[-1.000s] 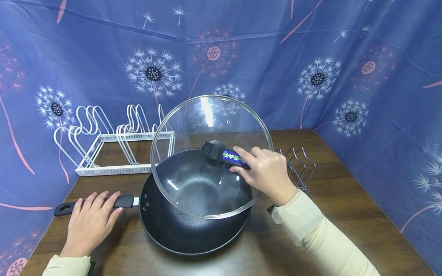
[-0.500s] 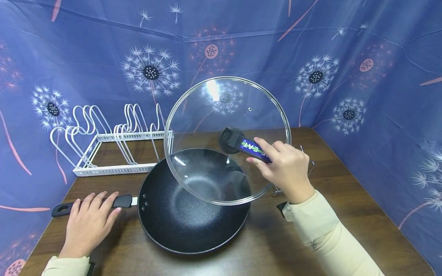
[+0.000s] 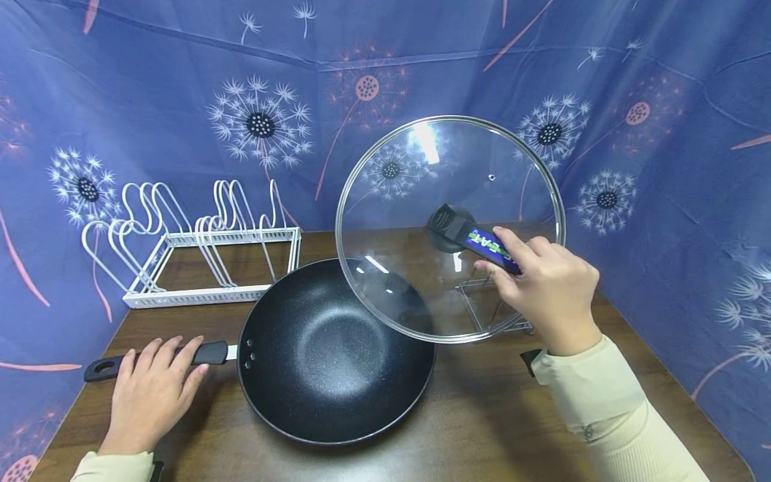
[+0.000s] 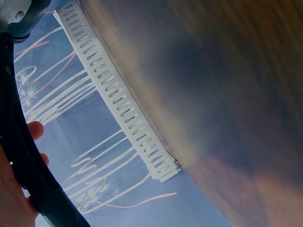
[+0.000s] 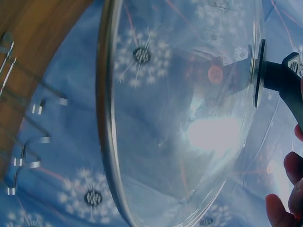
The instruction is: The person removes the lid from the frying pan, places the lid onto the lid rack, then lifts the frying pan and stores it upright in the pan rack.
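A black wok point(image 3: 337, 361) with a long black handle point(image 3: 211, 353) stands on the wooden table, its inside bare. Over that handle lies my left hand point(image 3: 147, 395), fingers bent across it and thumb on the near side. In the left wrist view the handle point(image 4: 28, 156) crosses in front of the palm, with fingertips showing beyond it. My right hand point(image 3: 548, 288) grips the black handle of a clear glass lid point(image 3: 409, 268), raised and tilted above the wok's right side. The lid's metal rim point(image 5: 113, 142) shows in the right wrist view.
A white dish rack point(image 3: 199, 294) with curved wire dividers stands behind the wok at left. A small metal wire rack point(image 3: 521, 327) stands at right, partly seen through the lid. A blue patterned curtain point(image 3: 181, 53) surrounds the table point(image 3: 482, 428).
My right hand has carried the glass lid up and to the right, off from over the wok's middle. The wok and my left hand stay nearly in place.
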### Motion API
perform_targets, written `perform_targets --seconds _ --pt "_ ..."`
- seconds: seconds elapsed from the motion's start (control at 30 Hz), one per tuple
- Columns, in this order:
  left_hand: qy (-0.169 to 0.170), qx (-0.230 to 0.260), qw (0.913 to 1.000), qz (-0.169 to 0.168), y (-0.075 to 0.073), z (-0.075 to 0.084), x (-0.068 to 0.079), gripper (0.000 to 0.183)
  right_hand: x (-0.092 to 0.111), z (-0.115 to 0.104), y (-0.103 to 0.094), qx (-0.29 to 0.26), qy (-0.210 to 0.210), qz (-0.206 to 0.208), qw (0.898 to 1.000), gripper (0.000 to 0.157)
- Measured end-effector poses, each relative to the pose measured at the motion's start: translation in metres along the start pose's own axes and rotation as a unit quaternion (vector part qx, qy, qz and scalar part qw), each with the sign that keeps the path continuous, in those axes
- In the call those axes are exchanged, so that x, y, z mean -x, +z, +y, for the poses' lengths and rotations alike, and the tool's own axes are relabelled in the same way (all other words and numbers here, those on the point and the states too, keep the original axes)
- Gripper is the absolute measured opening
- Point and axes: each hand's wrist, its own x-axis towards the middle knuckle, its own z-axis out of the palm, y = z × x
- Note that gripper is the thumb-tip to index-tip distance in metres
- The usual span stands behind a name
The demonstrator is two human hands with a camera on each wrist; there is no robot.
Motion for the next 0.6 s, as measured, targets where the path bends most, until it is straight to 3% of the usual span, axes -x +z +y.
perform_targets --seconds 0.27,0.6 --pt "-0.007 -0.002 0.9999 -0.015 -0.003 0.0 -0.001 0.067 0.0 0.025 -0.017 0.046 -0.001 0.001 0.999 0.057" --pt "-0.002 0.006 1.0 0.0 0.0 0.001 0.001 0.07 0.011 0.055 -0.038 0.101 0.044 0.007 0.994 0.052"
